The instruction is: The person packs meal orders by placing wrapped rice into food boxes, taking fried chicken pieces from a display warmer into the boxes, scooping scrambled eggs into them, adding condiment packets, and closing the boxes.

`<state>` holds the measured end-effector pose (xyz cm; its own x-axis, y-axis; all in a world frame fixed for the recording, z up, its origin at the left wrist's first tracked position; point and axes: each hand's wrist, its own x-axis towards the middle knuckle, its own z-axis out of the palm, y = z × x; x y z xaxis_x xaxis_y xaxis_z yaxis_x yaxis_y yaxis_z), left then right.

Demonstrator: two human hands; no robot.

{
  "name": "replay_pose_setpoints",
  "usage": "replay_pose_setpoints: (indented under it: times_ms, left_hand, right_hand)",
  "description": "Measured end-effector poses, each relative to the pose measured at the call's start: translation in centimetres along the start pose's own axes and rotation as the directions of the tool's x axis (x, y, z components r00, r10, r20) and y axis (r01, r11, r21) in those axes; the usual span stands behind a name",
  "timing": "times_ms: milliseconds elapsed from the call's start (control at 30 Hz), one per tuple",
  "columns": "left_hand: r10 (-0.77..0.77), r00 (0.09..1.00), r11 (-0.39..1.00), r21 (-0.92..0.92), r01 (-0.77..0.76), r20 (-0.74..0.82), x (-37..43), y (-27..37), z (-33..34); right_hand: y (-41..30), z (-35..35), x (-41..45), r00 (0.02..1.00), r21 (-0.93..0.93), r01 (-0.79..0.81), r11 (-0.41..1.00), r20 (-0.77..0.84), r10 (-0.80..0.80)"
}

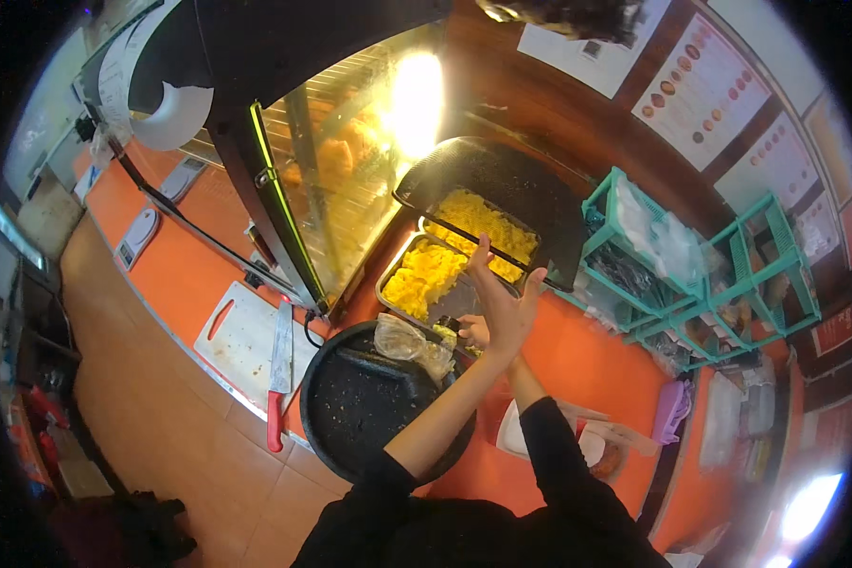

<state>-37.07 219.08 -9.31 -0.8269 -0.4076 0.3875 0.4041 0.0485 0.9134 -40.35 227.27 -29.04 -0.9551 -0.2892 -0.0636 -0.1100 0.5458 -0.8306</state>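
Observation:
My forearms cross. My left hand [505,309] is raised with its fingers spread at the front edge of a black mesh food cover [497,167]; whether it bears the cover's weight is unclear. Below and behind it, my right hand [474,331] is closed on a small dark object [449,324], possibly a utensil's handle, partly hidden by my left arm. Just beyond is a metal tray [387,298] with yellow rice [422,277] heaped at its left. More yellow rice [479,220] lies in a second tray, seen through the mesh.
A black round tub [369,426] stands close before me, a crumpled plastic bag [405,337] at its rim. Left of it, a red-handled knife [280,369] lies across a white cutting board [245,341]. A lit glass display case [334,156] rises behind; teal baskets [681,312] stand right.

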Motion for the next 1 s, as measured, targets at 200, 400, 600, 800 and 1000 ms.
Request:
replay_pose_setpoints:
  times_ms: [200, 400, 600, 800, 1000]
  left_hand:
    - [0.097, 0.995, 0.989, 0.112, -0.099, 0.020, 0.2, -0.3, -1.0]
    - [0.034, 0.986, 0.997, 0.064, -0.045, 0.163, 2.8, -1.4, -4.3]
    - [0.040, 0.986, 0.988, 0.139, -0.062, 0.160, 4.7, 0.3, -5.5]
    - [-0.005, 0.973, 0.979, 0.198, -0.042, 0.231, 5.4, 2.3, -4.7]
    - [0.021, 0.962, 0.967, 0.240, -0.089, 0.272, 6.5, 0.6, -5.4]
  right_hand:
    - [0.2, -5.2, 2.5, 0.735, 0.338, -0.666, 0.665, 0.447, 0.509]
    - [2.1, -6.3, 3.9, 0.598, 0.457, -0.801, 0.386, 0.613, 0.516]
    - [-1.2, -7.2, 2.2, 0.607, 0.600, -0.774, 0.200, 0.616, 0.502]
    - [-3.4, -12.2, -0.5, 0.689, 0.678, -0.722, 0.138, 0.687, 0.231]
    - [-11.3, -16.2, -9.2, 0.659, 0.613, -0.752, 0.242, 0.705, 0.262]
